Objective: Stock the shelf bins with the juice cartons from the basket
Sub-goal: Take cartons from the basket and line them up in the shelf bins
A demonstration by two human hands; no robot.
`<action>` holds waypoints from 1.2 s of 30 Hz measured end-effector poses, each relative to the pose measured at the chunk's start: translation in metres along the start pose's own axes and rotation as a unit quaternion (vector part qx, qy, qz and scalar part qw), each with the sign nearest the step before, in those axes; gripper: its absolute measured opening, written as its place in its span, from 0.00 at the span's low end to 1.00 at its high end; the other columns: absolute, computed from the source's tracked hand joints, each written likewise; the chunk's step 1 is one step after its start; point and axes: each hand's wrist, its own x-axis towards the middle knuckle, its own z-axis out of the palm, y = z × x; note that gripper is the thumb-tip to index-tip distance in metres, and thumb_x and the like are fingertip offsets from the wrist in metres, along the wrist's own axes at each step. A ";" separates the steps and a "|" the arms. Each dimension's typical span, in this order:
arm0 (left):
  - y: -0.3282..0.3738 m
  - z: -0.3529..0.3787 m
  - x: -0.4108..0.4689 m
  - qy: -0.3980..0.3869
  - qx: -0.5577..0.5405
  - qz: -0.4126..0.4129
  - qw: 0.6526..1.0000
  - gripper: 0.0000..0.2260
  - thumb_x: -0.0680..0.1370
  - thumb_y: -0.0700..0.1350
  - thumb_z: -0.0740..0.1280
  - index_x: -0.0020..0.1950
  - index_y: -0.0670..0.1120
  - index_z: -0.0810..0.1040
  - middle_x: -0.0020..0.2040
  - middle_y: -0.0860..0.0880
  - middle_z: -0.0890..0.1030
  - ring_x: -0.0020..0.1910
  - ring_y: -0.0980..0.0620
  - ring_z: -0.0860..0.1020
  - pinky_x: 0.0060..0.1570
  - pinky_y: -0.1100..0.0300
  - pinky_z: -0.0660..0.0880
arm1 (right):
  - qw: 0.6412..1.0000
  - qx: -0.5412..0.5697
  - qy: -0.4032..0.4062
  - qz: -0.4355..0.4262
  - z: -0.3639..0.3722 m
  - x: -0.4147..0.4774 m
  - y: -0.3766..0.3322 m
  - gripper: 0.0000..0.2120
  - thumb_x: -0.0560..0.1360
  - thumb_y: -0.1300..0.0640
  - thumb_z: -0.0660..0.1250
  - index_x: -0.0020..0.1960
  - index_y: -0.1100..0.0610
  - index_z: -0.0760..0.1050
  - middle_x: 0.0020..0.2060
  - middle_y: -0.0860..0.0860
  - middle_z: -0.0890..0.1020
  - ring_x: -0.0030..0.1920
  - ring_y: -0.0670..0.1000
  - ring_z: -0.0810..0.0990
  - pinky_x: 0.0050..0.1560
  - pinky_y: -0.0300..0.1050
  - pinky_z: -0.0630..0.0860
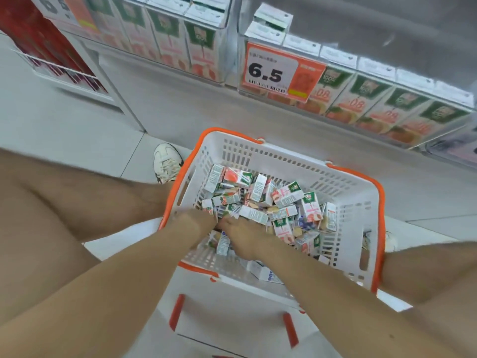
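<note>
A white basket with an orange rim (356, 202) stands on the floor between my legs. It holds several small juice cartons (284, 200) in a loose pile. Both my hands are down inside its near left part and touch each other. My left hand (196, 223) is blurred, and its fingertips are buried among the cartons. My right hand (245, 239) lies knuckles up, with its fingers curled over a carton (223, 244) under it. Above, clear shelf bins (387, 109) hold rows of upright cartons behind a price tag (273, 71) reading 6.5.
A second clear bin (180, 45) of upright cartons is at the upper left, and a wire rack (59, 71) of red packs is further left. My shoe (166, 161) rests on the tiled floor beside the basket. The basket's orange handles (176, 311) lie folded down toward me.
</note>
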 end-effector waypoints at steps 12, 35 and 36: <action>-0.009 0.016 0.009 0.070 -0.046 0.031 0.996 0.16 0.84 0.36 0.62 0.72 0.42 0.71 0.64 0.43 0.78 0.59 0.43 0.81 0.46 0.53 0.72 | 0.998 -0.051 0.033 0.015 0.008 0.006 0.001 0.31 0.70 0.70 0.75 0.70 0.56 0.71 0.64 0.55 0.75 0.62 0.59 0.77 0.52 0.54 0.71; -0.029 -0.046 -0.029 0.086 -0.169 -0.008 0.982 0.20 0.86 0.43 0.59 0.79 0.45 0.66 0.74 0.42 0.72 0.61 0.43 0.79 0.58 0.49 0.79 | 0.976 0.203 0.019 0.070 -0.016 -0.011 0.013 0.17 0.74 0.63 0.75 0.62 0.58 0.80 0.47 0.54 0.84 0.47 0.53 0.81 0.48 0.46 0.76; -0.030 -0.053 -0.038 0.096 -0.181 -0.005 0.979 0.21 0.87 0.44 0.59 0.80 0.46 0.65 0.75 0.41 0.71 0.59 0.44 0.79 0.56 0.49 0.79 | 0.971 0.222 0.048 0.075 -0.021 -0.014 0.012 0.15 0.75 0.67 0.70 0.61 0.58 0.81 0.44 0.52 0.83 0.44 0.52 0.81 0.46 0.46 0.77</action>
